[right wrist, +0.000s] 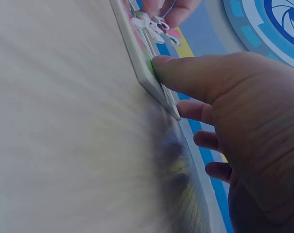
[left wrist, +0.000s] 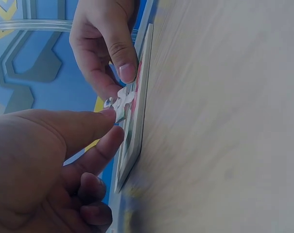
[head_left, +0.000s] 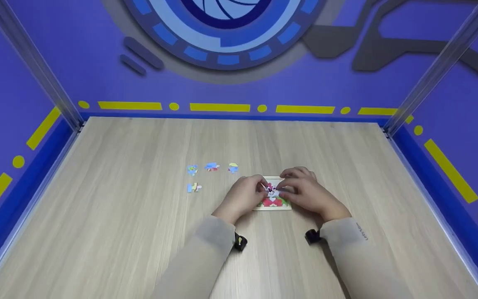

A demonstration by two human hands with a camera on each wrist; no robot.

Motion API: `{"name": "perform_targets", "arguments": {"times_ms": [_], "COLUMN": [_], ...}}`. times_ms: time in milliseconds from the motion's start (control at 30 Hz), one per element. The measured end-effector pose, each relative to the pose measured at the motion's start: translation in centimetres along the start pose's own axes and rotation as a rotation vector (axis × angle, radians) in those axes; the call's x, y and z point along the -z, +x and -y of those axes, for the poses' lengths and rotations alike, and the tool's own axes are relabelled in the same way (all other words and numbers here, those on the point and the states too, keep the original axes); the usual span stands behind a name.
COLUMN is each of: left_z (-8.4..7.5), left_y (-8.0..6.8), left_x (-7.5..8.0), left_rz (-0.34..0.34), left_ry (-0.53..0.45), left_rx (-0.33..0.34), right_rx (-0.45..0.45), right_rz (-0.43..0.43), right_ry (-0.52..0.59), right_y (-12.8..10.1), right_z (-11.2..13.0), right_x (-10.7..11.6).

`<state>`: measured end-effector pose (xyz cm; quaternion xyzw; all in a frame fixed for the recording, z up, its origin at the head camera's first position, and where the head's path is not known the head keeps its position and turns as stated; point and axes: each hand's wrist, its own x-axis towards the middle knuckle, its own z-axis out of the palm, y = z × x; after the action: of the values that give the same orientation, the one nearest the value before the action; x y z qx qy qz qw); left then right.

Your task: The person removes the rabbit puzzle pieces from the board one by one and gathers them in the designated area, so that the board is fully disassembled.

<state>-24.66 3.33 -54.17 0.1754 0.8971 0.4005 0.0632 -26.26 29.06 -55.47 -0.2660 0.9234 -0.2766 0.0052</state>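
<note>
A small framed jigsaw puzzle (head_left: 273,209) lies on the table, with red and green picture parts at its near side. My left hand (head_left: 242,194) pinches a white puzzle piece (left wrist: 120,103) with an eye printed on it, tilted just above the frame, between thumb and index finger. On the puzzle's right side is my right hand (head_left: 310,194). Its thumb (right wrist: 178,73) rests on the green part, and the other fingers are loosely bent past the far edge. In the left wrist view the right index fingertip comes close to the piece; whether it touches is unclear.
Left of the puzzle lie several loose pieces: a blue-green one (head_left: 192,169), a blue and red one (head_left: 212,166), a yellow and blue one (head_left: 233,167) and a pale one (head_left: 194,187). Blue-purple panels (head_left: 239,91) wall the wooden table (head_left: 131,232) at the back and sides.
</note>
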Motion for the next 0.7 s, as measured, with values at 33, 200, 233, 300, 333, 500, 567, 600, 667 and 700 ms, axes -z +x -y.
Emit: {"name": "perform_targets", "arguments": {"times_ms": [33,200,233,300,333,500,567,600,667,700], "left_z": [0.00,0.07,0.07,0.11,0.14,0.32,0.43,0.47,0.54,0.57], "left_y": [0.01,0.03,0.01,-0.01,0.00,0.15,0.22,0.25,0.30,0.33], "left_x": [-0.02,-0.15,-0.14,-0.11,-0.08,0.24,0.41,0.52,0.72,0.81], "left_rz": [-0.006,-0.020,-0.019,-0.020,-0.019,-0.025,-0.039,-0.046,-0.061,-0.071], "left_ry": [-0.005,-0.042,-0.055,-0.081,-0.096,-0.198,-0.243,-0.265,-0.301,-0.311], "left_rx": [-0.004,-0.009,-0.008,-0.008,-0.009,0.007,0.014,0.019,0.028,0.031], "right_rx": [-0.001,-0.008,-0.010,-0.010,-0.012,-0.015,-0.020,-0.024,-0.028,-0.027], "right_rz": [-0.002,-0.001,0.000,0.001,0.003,0.007,0.009,0.010,0.012,0.012], "right_ry": [-0.002,-0.005,-0.003,0.000,0.003,0.008,0.012,0.012,0.014,0.014], "right_y": [0.00,-0.02,-0.02,0.02,0.03,0.15,0.19,0.19,0.20,0.21], "right_z": [-0.03,-0.11,-0.11,-0.12,-0.11,-0.07,-0.06,-0.05,-0.02,-0.03], "right_x": [-0.02,-0.04,-0.04,-0.05,-0.05,-0.01,0.02,0.03,0.06,0.07]}}
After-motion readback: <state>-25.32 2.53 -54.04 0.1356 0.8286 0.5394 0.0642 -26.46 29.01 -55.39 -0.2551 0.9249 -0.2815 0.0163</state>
